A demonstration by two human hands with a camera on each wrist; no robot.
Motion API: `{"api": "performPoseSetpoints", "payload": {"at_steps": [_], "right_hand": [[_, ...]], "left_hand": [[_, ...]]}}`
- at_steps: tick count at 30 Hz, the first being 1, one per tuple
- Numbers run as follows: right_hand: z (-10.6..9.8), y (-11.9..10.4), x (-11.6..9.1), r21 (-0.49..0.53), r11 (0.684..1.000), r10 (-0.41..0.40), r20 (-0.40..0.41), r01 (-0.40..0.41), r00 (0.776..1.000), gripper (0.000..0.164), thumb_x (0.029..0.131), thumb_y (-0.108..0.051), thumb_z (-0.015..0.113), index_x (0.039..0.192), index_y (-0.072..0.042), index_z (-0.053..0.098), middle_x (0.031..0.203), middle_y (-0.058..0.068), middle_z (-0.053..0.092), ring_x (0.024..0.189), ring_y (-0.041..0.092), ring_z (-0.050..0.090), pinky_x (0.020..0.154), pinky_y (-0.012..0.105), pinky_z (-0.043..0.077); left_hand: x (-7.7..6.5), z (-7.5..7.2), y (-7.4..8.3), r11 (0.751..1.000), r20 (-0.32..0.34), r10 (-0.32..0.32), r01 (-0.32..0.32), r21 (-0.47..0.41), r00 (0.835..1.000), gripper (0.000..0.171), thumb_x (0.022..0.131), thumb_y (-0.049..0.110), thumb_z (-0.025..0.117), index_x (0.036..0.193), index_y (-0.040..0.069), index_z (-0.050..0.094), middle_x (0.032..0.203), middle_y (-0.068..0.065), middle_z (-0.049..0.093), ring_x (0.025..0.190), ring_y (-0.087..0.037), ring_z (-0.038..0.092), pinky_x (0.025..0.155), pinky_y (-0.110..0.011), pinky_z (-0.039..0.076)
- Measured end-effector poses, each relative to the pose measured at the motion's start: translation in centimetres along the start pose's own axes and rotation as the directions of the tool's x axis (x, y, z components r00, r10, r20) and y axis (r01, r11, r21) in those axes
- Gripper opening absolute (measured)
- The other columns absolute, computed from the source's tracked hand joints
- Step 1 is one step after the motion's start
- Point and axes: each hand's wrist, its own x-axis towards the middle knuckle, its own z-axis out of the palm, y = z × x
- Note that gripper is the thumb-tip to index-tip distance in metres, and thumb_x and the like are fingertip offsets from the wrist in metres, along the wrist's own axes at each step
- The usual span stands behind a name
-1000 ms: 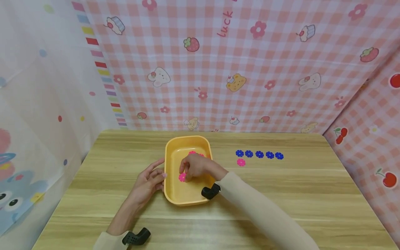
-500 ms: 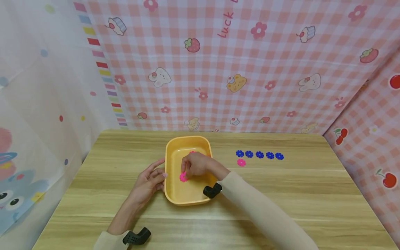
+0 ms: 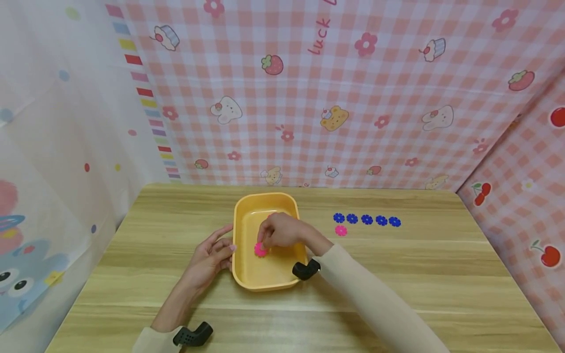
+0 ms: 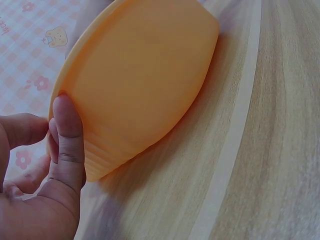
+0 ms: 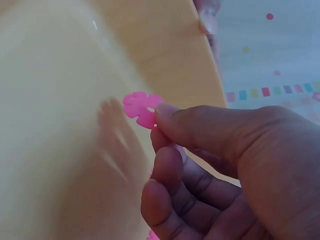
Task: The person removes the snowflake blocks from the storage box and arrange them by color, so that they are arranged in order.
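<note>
Inside the yellow plastic bin (image 3: 249, 272), my right hand (image 3: 282, 230) pinches a pink snowflake disc (image 5: 137, 106) between thumb and index finger, with the other fingers loosely bent below. More pink (image 5: 152, 235) shows behind those fingers, mostly hidden. My left hand (image 3: 209, 257) stays at the bin's left side, its fairly straight fingers and thumb touching the outer wall close to the rim, as the left wrist view also shows.
To the right of the bin, several blue snowflake discs (image 3: 367, 219) lie in a row on the wooden table (image 3: 397, 284). Below the row's left end lies one pink snowflake disc (image 3: 341, 230). A pink checked curtain (image 3: 291, 88) stands behind the table.
My right hand has shifted slightly right inside the bin with the pinched pink disc. The left hand and the discs on the table stay put.
</note>
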Motion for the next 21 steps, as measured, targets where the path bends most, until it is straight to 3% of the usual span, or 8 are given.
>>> {"api": "performPoseSetpoints", "payload": {"at_steps": [15,21], "right_hand": [[-0.3,0.3,-2.3,0.034,0.99,-0.131,-0.11,0.136,0.985,0.014,0.089,-0.001,0.063,0.093,-0.011,0.072,0.082,-0.001,0.069,0.073,0.006,0.058,0.072,0.018,0.05],[-0.2,0.6,-3.5,0.086,0.988,-0.114,-0.169,0.13,0.979,0.01,0.091,-0.005,0.068,0.094,-0.015,0.071,0.081,-0.002,0.069,0.075,0.009,0.06,0.073,0.021,0.052]], "left_hand": [[-0.1,-0.1,0.1,1.0,-0.008,-0.011,0.011,0.021,1.0,0.062,0.101,0.005,0.061,0.158,0.013,0.037,0.103,-0.002,0.062,0.074,-0.011,0.063,0.063,-0.024,0.059],[0.0,-0.1,0.1,0.999,-0.006,-0.01,0.01,0.031,1.0,0.063,0.101,0.006,0.062,0.158,0.013,0.037,0.103,-0.003,0.06,0.075,-0.011,0.062,0.063,-0.024,0.059]]}}
